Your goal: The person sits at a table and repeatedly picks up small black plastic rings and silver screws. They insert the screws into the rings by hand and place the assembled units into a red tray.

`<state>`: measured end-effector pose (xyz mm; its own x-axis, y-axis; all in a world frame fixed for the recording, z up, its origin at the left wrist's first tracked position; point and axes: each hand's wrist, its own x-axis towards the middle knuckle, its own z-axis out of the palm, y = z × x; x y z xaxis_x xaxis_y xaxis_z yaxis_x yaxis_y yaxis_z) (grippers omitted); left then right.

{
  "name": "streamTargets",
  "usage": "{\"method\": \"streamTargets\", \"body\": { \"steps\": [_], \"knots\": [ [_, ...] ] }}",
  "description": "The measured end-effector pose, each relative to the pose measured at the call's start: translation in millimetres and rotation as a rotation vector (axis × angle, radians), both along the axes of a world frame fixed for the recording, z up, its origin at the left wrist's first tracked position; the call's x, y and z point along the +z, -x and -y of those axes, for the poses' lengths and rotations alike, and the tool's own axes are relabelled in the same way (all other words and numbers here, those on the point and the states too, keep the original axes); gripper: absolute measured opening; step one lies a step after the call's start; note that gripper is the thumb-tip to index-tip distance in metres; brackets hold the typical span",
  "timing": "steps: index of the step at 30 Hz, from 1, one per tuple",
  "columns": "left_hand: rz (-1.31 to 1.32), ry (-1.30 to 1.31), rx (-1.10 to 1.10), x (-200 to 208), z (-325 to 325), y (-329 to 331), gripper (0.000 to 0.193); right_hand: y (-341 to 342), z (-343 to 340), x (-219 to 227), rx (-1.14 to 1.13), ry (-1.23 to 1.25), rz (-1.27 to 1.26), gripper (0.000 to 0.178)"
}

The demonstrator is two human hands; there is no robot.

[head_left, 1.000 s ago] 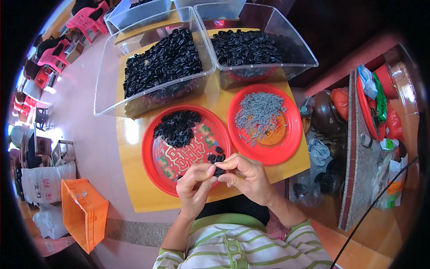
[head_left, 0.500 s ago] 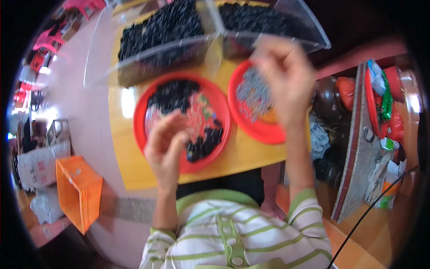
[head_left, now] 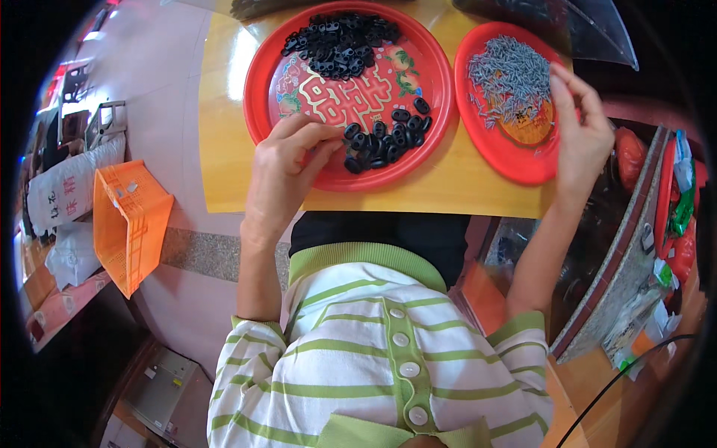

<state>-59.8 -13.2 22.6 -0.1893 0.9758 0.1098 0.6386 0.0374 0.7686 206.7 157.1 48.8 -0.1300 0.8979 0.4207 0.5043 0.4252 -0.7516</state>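
Observation:
My left hand [head_left: 287,172] is over the near left part of a round red tray [head_left: 258,82]. Its thumb and forefinger close in a pinch at a small black oval plastic piece [head_left: 351,131], beside a near cluster of two-holed black pieces [head_left: 399,138]. A larger heap of black pieces [head_left: 343,45] lies at the tray's far side. My right hand [head_left: 582,131] reaches the right edge of a second red tray [head_left: 493,153]. Thumb and forefinger come together by a heap of small grey screws [head_left: 515,75]; whatever they hold is too small to see.
Both trays rest on a yellow table [head_left: 224,168]. Part of a clear plastic tub [head_left: 601,33] shows behind the right tray. An orange crate [head_left: 131,224] stands on the floor at left. A black cable [head_left: 612,377] and a stone-topped ledge [head_left: 605,280] are at right.
My view has tilted, so the table sits higher in the picture. My left hand has closed from open fingers onto the near black pieces. My right hand has come down beside the screws.

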Motion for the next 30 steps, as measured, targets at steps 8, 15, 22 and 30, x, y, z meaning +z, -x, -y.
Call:
{"method": "streamTargets", "body": {
  "steps": [8,15,22,30],
  "knots": [
    [-0.123,0.003,-0.102,-7.3,5.1,-16.2,0.013,-40.3,61.1,-23.4,-0.073,0.269,0.001,0.015],
    [-0.186,0.023,0.021,-10.6,-1.5,-33.0,0.018,-59.7,67.5,-29.5,-0.082,0.303,0.015,0.013],
    [-0.040,0.109,0.039,-3.6,-5.2,-43.5,0.013,-50.8,52.8,-21.9,-0.022,0.209,0.340,0.010],
    [0.303,0.129,0.129,-4.7,7.2,-32.5,0.009,-25.8,44.9,-41.8,0.154,0.195,0.258,0.012]
  ]
}}
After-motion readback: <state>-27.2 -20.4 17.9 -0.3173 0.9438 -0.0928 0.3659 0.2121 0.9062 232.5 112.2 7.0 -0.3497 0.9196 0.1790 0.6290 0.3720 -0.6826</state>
